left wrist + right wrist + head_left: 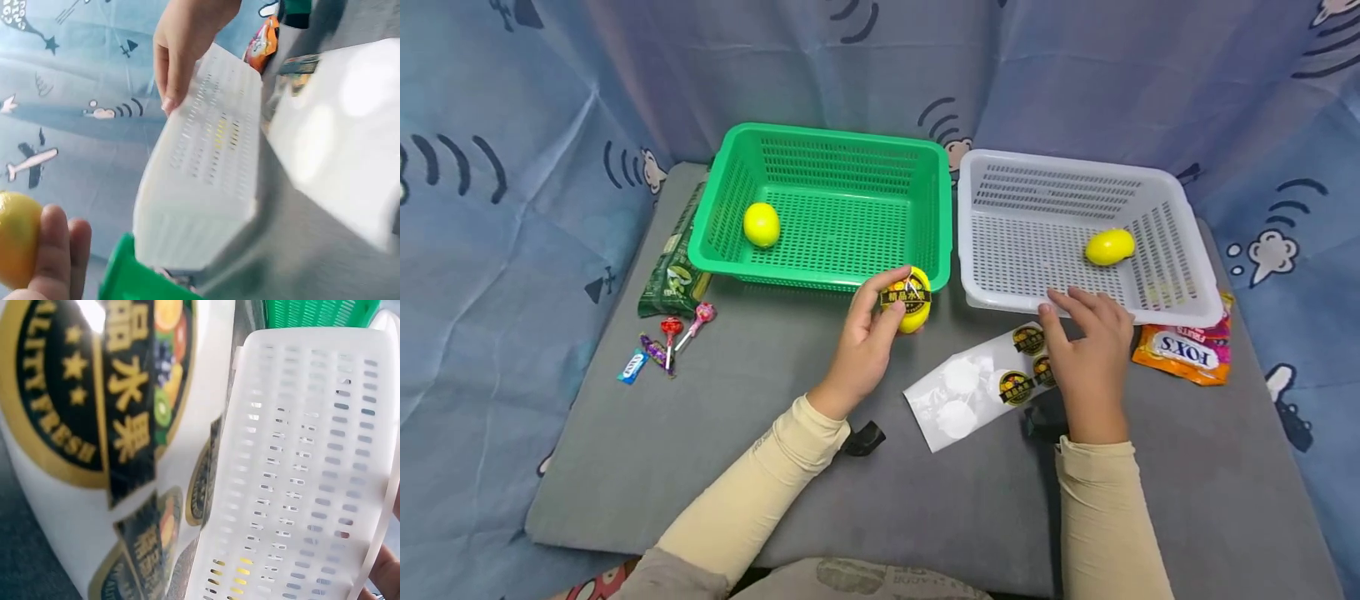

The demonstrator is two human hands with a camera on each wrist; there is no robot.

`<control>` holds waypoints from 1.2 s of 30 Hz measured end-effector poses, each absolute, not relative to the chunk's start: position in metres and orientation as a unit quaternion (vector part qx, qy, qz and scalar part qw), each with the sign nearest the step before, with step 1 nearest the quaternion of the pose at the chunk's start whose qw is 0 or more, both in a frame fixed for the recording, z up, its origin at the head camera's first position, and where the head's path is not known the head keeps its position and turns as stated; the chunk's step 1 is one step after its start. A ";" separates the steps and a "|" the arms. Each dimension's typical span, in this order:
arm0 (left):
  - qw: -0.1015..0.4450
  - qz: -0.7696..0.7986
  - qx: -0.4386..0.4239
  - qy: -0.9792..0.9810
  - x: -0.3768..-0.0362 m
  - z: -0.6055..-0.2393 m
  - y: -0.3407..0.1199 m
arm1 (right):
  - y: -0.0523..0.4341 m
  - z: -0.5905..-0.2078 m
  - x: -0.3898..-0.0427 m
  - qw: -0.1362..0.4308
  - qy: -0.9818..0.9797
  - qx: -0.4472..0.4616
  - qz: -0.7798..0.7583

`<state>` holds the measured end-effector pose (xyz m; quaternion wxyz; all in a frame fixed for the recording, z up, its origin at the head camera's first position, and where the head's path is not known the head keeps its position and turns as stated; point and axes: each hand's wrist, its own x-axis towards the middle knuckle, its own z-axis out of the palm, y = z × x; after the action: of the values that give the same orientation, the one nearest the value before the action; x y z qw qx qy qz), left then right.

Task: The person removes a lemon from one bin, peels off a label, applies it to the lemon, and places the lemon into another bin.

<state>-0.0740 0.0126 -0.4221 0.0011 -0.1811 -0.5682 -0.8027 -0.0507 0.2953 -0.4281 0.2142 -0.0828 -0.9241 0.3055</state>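
My left hand [863,343] holds a yellow lemon [916,319] between thumb and fingers, in front of the green basket [805,275]. A round black-and-gold label covers the lemon's near side. In the left wrist view this lemon [17,240] shows at the lower left edge. My right hand [1092,358] is at the front rim of the white basket [1007,298], fingers loosely extended and holding nothing visible. Under and beside it lies a white sticker sheet [962,400] with several labels and blank round spots. One lemon [762,225] sits in the green basket, another lemon [1109,247] in the white one.
A green snack bag [673,279] leans by the green basket's left side. Two lollipops [672,327] and small wrapped candies [634,367] lie before it. An orange FOX'S candy bag [1183,352] lies partly under the white basket. Patterned blue cloth hangs around the grey table [760,350].
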 end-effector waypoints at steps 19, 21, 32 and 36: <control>-0.104 -0.568 -0.221 -0.786 -0.175 -0.389 0.145 | 0.298 -0.423 -0.050 0.185 -0.934 -0.092 0.291; -0.114 -0.535 -0.226 -0.806 -0.179 -0.389 0.152 | 0.299 -0.422 -0.049 0.189 -0.933 -0.091 0.291; -0.100 -0.608 -0.233 -0.752 -0.161 -0.376 0.100 | 0.296 -0.424 -0.055 0.189 -0.931 -0.090 0.299; -0.043 -0.696 -0.208 -0.686 -0.133 -0.392 0.051 | 0.298 -0.415 -0.054 0.157 -0.932 -0.105 0.310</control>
<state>-0.1334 0.0511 -0.3917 -0.0430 -0.2085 -0.6859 -0.6959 -0.0538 0.2985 -0.4152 0.1572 -0.1047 -0.9317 0.3102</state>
